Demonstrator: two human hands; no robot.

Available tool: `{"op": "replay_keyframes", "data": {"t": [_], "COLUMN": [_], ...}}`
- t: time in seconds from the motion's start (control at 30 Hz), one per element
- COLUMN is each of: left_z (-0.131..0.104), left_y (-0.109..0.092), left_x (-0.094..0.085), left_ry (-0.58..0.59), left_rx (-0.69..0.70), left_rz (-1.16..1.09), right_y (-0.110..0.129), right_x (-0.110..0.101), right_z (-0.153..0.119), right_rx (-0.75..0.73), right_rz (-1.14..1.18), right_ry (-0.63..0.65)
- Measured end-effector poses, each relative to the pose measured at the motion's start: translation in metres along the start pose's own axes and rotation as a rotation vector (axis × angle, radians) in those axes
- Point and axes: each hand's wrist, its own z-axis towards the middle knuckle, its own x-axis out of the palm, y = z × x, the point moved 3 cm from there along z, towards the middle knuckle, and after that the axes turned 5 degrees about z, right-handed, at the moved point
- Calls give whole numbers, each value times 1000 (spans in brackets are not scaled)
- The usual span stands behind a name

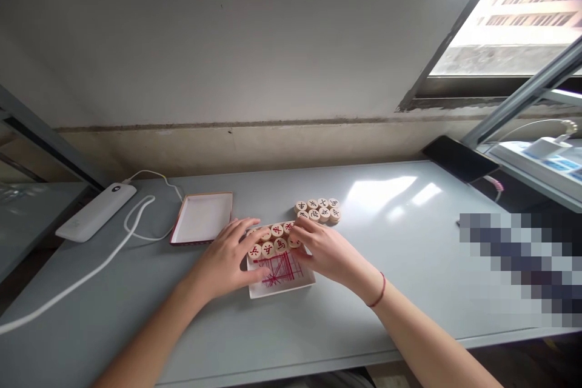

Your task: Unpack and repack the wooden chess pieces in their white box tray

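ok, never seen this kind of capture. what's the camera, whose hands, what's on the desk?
There is one picture, from a camera worn on a person's head, looking down at their own bare hands; no robot. On the grey desk lies a shallow white box tray with red line print, holding round wooden game pieces with red characters. The left hand rests on the tray's left side, and the right hand fingers pieces at its top right. Behind lie a loose group of pieces, the box lid and a white power bank with cable.
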Motion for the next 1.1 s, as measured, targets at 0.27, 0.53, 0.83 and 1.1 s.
{"op": "replay_keyframes", "data": {"t": [0.27, 0.53, 0.83, 1.1], "left_z": [-3, -9, -5, 1], "left_y": [-3, -6, -2, -13], "left_x": [-2, 2, 3, -12], "left_ry": [81, 141, 121, -286], "left_rx": [36, 101, 56, -33], "left_rz": [72, 45, 17, -108], "right_y": [-34, -33, -30, 21], "right_x": [-24, -11, -17, -8], "right_z": [30, 65, 66, 30], "right_rx": [410, 542, 532, 271], "right_rz": [-3, -166, -124, 722], "right_ry": [-121, 204, 69, -112]}}
